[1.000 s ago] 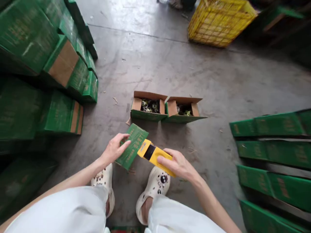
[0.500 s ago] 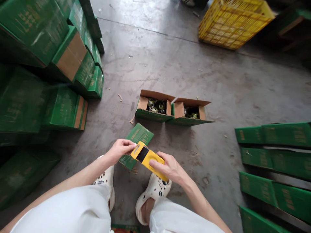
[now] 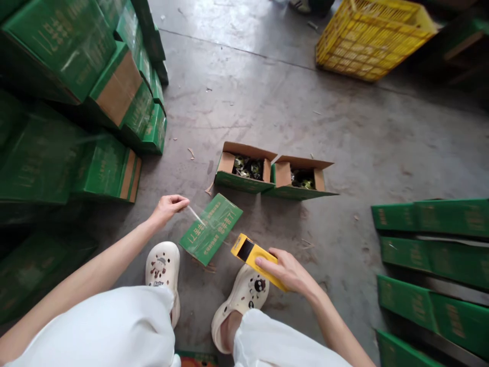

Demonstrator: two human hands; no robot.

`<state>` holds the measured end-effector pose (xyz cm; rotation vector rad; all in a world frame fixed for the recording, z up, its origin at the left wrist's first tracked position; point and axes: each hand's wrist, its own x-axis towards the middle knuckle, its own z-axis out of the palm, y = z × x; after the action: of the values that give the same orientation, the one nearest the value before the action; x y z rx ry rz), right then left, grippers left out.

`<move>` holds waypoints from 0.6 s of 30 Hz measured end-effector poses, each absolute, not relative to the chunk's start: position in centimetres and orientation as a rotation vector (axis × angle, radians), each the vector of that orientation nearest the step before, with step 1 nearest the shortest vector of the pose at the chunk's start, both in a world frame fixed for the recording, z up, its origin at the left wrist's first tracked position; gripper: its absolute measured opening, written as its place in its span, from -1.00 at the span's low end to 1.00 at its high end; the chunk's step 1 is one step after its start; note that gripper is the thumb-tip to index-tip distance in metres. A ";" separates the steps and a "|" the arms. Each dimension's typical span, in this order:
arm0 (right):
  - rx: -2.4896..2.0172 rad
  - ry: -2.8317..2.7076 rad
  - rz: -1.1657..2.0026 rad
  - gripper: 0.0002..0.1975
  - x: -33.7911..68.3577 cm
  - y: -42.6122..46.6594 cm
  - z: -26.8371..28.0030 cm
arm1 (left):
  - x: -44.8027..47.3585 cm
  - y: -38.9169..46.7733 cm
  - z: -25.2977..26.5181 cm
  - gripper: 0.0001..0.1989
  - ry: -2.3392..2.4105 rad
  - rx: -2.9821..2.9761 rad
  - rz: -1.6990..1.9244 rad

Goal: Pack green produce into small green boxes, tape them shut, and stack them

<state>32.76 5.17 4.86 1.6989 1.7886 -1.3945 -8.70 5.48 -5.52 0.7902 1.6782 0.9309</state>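
My right hand [image 3: 286, 270] grips a flat yellow box-shaped holder [image 3: 263, 262] with a dark window near one end, thumb across its face. Pinched in my left hand [image 3: 170, 208] is one end of a thin whitish, see-through strip [image 3: 196, 216] that looks like tape. It slants down in front of a closed green carton [image 3: 211, 229] with gold lettering; its far end is hard to make out. The carton lies on the floor before my feet, below both hands. Just beyond it, two open green cartons [image 3: 244, 181] [image 3: 300, 191] hold dark and green wrapped items.
Green cartons [image 3: 57, 46] are stacked high at the left. Rows of green cartons [image 3: 451, 214] stand at the right. A yellow plastic crate [image 3: 374, 41] sits at the back right, near another person's shoe [image 3: 300, 5]. My white clogs [image 3: 164, 265] are below my hands.
My hands have moved apart: the left went left and up with the strip's end, the right moved right and slightly down with the yellow holder. The strip now shows stretched out.
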 end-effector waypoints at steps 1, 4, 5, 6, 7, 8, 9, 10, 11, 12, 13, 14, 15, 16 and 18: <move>1.707 1.778 -1.392 -0.50 32.4 5.2 4.3 | -8.2 5.6 -6.3 -0.45 1.684 0.809 0.905; 1.710 1.781 -1.375 -0.50 31.4 5.4 2.5 | -6.0 5.2 -8.6 -0.43 1.702 0.821 0.816; 1.702 1.797 -1.362 -0.50 31.0 5.5 1.9 | -5.2 4.9 -9.3 -0.42 1.710 0.816 0.798; 1.690 1.817 -1.347 -0.50 30.6 5.5 1.5 | -4.5 4.5 -9.8 -0.41 1.721 0.811 0.787; 1.681 1.834 -1.332 -0.51 30.3 5.6 1.2 | -4.1 4.1 -10.3 -0.41 1.745 0.803 0.782; 1.680 1.841 -1.318 -0.51 29.9 5.6 1.1 | -4.0 3.7 -10.5 -0.40 1.783 0.798 0.776; 1.686 1.838 -1.305 -0.52 29.7 5.6 1.0 | -4.0 3.3 -10.7 -0.38 1.827 0.805 0.766; 1.696 1.828 -1.290 -0.52 29.5 5.6 1.1 | -4.2 2.9 -10.7 -0.33 1.870 0.825 0.755; 1.708 1.814 -1.273 -0.52 29.3 5.5 1.2 | -4.5 2.6 -10.5 -0.31 1.908 0.851 0.749; 1.718 1.802 -1.258 -0.52 29.2 5.5 1.3 | -4.6 2.3 -10.2 -0.33 1.935 0.880 0.749; 1.720 1.799 -1.246 -0.50 29.2 5.4 1.3 | -4.6 2.1 -9.7 -0.38 1.935 0.911 0.761; 1.717 1.802 -1.241 -0.49 29.2 5.4 1.4 | -4.4 2.0 -9.2 -0.42 1.906 0.941 0.779; 1.712 1.807 -1.242 -0.48 29.2 5.3 1.4 | -4.0 2.0 -8.5 -0.42 1.854 0.961 0.796; 1.707 1.808 -1.251 -0.48 29.2 5.3 1.4 | -3.5 2.0 -7.9 -0.39 1.790 0.983 0.797; 1.708 1.801 -1.271 -0.49 29.2 5.4 1.2 | -2.3 2.3 -6.7 -0.20 1.644 1.026 0.750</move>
<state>29.18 5.39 1.25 1.7082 1.8010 -1.2712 -2.35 2.26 -6.66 1.0256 1.6444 0.7496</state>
